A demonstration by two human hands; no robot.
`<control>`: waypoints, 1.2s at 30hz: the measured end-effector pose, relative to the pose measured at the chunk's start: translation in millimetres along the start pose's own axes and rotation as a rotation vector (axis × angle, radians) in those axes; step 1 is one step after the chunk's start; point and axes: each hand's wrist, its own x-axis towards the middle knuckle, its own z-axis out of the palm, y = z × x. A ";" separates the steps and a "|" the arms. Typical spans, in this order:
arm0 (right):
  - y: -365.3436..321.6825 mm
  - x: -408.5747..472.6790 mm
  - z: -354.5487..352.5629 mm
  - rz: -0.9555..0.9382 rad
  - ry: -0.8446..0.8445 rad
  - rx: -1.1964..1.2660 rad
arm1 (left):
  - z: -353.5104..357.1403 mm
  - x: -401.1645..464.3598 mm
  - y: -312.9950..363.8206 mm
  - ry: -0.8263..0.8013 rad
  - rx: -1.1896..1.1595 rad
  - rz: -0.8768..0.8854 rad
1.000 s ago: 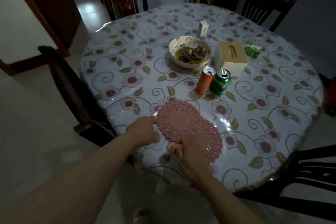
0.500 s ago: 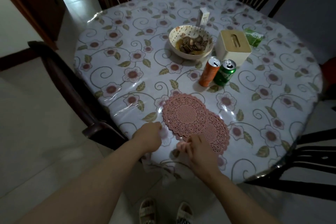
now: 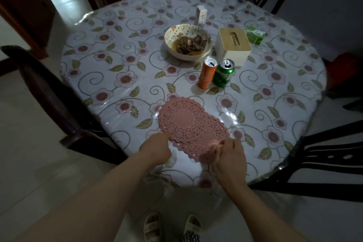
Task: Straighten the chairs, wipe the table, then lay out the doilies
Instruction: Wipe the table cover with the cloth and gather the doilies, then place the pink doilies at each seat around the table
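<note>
We lay pink doilies [image 3: 188,124] on the flowery surface [image 3: 121,61].

They overlap near our edge, in front of 2 cans. Our L hand [image 3: 157,148] pokes one finger on the left rim. Our R hand [image 3: 228,158] has its fingers [image 3: 218,144] pinching the near rim, a bit blurry.

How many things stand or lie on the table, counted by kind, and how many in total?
Drink cans: 2, the orange can and the green can
Bowls: 1, bowl
Tissue boxes: 1, tissue box
Small cartons: 1, white carton
Green packets: 1, green packet
Overlapping doilies: at least 2, pink doilies
Total: at least 8
</note>
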 end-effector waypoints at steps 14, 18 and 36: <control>44.3 32.0 -2.4 0.195 -0.173 -0.040 | 12.6 38.2 52.9 0.008 -0.023 0.031; 18.4 57.0 9.9 0.113 -0.196 0.037 | 10.2 63.4 42.8 0.107 -0.073 -0.013; -3.8 118.4 47.4 0.533 -0.318 0.013 | 4.3 131.5 16.7 0.352 -0.406 -0.531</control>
